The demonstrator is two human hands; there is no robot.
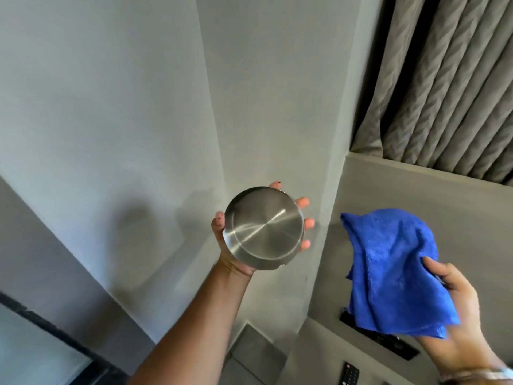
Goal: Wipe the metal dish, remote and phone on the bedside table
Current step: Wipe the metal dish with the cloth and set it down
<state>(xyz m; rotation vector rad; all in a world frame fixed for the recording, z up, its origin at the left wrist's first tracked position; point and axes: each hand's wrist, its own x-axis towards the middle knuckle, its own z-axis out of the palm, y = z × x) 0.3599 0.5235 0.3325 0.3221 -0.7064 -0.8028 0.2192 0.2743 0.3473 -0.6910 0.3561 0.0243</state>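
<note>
A round metal dish (pixel 263 227) is held up in front of the grey wall, its brushed underside facing me. My left hand (pixel 238 263) cups it from behind, fingertips showing around its rim. To the right, apart from the dish, my right hand (pixel 455 307) grips a crumpled blue cloth (pixel 394 270) that hangs over its fingers. At the bottom edge the top of a black remote (pixel 349 374) lies on the grey bedside table (pixel 313 354). No phone is in view.
A black socket strip (pixel 394 341) sits recessed in the ledge behind the table, partly covered by the cloth. Grey curtains (pixel 444 84) hang at the upper right above a ledge. A dark-framed panel (pixel 44 340) runs along the lower left.
</note>
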